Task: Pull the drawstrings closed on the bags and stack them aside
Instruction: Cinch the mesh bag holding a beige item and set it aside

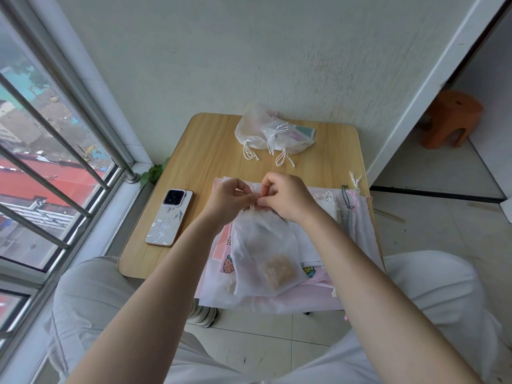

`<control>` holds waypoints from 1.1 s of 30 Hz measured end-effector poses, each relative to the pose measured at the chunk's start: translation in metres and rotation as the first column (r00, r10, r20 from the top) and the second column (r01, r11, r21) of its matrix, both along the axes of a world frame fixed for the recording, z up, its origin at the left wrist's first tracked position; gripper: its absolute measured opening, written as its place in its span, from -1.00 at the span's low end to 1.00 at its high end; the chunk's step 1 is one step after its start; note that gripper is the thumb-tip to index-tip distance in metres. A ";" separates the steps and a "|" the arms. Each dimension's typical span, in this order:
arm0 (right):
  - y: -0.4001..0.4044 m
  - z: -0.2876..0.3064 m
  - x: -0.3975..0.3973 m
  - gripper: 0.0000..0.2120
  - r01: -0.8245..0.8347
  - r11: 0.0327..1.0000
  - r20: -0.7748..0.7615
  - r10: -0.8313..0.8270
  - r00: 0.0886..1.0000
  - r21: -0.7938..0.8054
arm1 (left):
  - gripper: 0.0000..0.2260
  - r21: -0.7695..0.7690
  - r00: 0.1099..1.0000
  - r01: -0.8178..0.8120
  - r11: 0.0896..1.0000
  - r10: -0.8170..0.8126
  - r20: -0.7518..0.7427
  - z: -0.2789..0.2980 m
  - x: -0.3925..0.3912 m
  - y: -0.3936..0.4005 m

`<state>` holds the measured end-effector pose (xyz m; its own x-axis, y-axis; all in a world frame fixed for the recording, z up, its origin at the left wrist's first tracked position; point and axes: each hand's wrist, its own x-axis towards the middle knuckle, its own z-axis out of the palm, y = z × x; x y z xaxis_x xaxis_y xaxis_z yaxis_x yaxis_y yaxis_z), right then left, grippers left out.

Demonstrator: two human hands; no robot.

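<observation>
Beside hands [260,199], phone [169,218]; perhaps bags [273,133] beyond.

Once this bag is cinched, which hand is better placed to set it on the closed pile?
Probably the right hand: the closed bags lie far and slightly right, nearer it than the left hand.

light: soft daylight from window [41,162] | shadows: faint | edges: wide-angle bending | focus: sharp
</observation>
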<state>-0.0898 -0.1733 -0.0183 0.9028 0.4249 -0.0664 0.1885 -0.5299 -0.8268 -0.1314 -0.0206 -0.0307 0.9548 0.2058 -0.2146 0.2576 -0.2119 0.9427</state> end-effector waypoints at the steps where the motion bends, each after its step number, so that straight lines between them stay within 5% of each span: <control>1: 0.000 0.000 -0.001 -0.73 -0.002 1.000 0.010 0.002 1.000 -0.014 | -0.80 0.017 1.000 -0.020 1.000 0.020 -0.012 -0.001 0.000 0.001; 14: 0.002 -0.001 -0.002 -0.95 0.059 0.995 0.117 -0.050 0.992 -0.077 | -0.90 0.071 0.998 -0.017 0.997 0.020 -0.055 0.011 -0.004 -0.001; 21: 0.001 0.004 0.001 -0.82 -0.057 0.955 0.194 0.117 0.974 -0.290 | -0.89 0.124 0.997 -0.072 0.990 0.070 0.015 0.009 -0.002 -0.005; 33: 0.003 0.000 0.001 -0.87 0.002 0.978 0.255 0.053 0.965 -0.208 | -0.92 0.089 0.995 -0.096 0.991 0.096 0.000 0.016 -0.002 -0.004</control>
<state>-0.0889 -0.1701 -0.0181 0.8896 0.4498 0.0795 0.3967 -0.6745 -0.6227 -0.1332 -0.0245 -0.0152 0.9287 0.3150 -0.1955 0.2849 -0.2689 0.9201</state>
